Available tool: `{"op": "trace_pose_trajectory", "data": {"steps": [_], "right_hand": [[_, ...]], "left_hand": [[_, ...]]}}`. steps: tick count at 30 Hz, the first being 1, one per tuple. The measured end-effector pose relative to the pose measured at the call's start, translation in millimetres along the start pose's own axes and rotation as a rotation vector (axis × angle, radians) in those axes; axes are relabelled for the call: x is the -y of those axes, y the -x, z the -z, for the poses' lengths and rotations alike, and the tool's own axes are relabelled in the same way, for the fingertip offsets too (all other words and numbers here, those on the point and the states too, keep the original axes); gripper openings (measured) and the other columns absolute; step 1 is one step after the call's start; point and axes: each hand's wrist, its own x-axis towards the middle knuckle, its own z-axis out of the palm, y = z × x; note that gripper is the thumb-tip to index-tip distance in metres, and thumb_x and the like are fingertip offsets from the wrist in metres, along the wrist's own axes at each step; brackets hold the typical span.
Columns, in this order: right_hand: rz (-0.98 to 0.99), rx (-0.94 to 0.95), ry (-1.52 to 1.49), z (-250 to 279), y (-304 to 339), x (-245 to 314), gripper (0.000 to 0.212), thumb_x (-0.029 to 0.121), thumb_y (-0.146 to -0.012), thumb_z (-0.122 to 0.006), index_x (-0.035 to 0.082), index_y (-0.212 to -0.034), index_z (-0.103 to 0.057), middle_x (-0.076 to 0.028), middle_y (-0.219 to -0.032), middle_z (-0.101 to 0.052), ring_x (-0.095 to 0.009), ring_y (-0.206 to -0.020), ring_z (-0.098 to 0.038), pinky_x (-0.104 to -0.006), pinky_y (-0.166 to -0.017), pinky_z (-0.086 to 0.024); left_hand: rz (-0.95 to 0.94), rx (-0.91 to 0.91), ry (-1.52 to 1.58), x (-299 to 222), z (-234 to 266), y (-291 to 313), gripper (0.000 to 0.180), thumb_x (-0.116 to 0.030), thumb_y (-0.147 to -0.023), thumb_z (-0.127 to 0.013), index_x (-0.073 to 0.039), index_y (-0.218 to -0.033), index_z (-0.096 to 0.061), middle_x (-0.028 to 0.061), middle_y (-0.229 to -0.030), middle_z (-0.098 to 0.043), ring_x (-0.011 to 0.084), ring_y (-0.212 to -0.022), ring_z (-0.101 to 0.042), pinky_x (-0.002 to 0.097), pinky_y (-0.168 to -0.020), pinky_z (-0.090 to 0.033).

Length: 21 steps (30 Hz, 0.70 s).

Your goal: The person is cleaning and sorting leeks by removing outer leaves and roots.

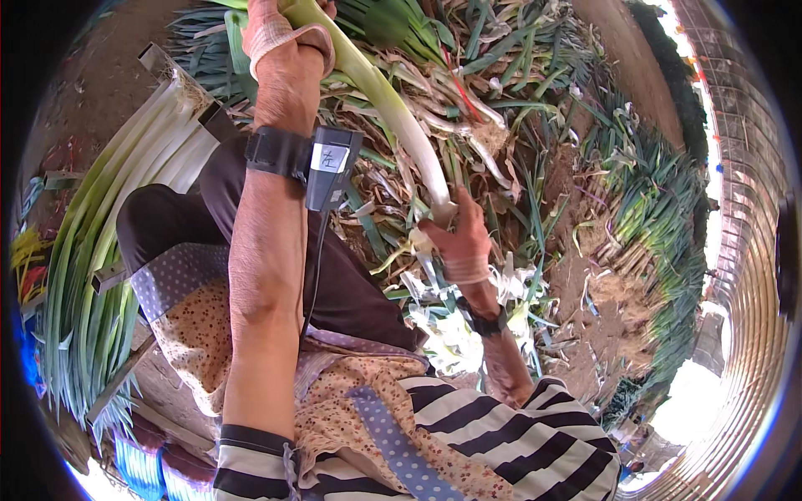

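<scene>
A long leek (397, 113) slants across the top middle, its green part up at the left and its white base down at the right. My left hand (284, 33), with a pale band around it, is closed round the green upper part; the frame's top edge cuts off some of its fingers. At the white base end, my right hand (466, 242) has its thumb and fingers around the tip, near some loose pale peel. A strapped device (332, 167) sits on my left forearm, and a dark band (483, 319) circles my right wrist.
Trimmed leeks (125, 200) lie in a metal rack (109, 277) at my left. Leaf scraps and white peelings (455, 338) cover the ground ahead and at my right. A long row of leeks (660, 250) lies farther right, beside a curved ribbed wall (756, 250).
</scene>
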Motion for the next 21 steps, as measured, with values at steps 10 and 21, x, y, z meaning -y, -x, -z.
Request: {"op": "trace_pose_trajectory", "data": {"steps": [10, 21], "right_hand": [[-0.65, 0.152, -1.024, 49, -61, 67, 0.018, 0.022, -0.093, -0.058, 0.006, -0.098, -0.065, -0.003, -0.08, -0.062, -0.008, -0.055, -0.054, -0.024, -0.047, -0.042], [0.07, 0.275, -0.1, 115, 68, 71, 0.016, 0.0, -0.074, -0.066, 0.008, -0.087, -0.069, -0.005, -0.072, -0.063, -0.018, -0.056, -0.06, -0.0286, -0.048, -0.045]], "left_hand": [[0.205, 0.168, 0.052, 12, -9, -3, 0.036, -0.041, -0.081, -0.071, -0.009, -0.085, -0.054, 0.0085, -0.07, -0.059, 0.0225, -0.061, -0.059, 0.037, -0.053, -0.051], [0.139, -0.176, -0.162, 12, 5, -24, 0.024, -0.025, -0.079, -0.072, -0.009, -0.081, -0.054, 0.0051, -0.065, -0.054, 0.0186, -0.048, -0.05, 0.0361, -0.049, -0.047]]}}
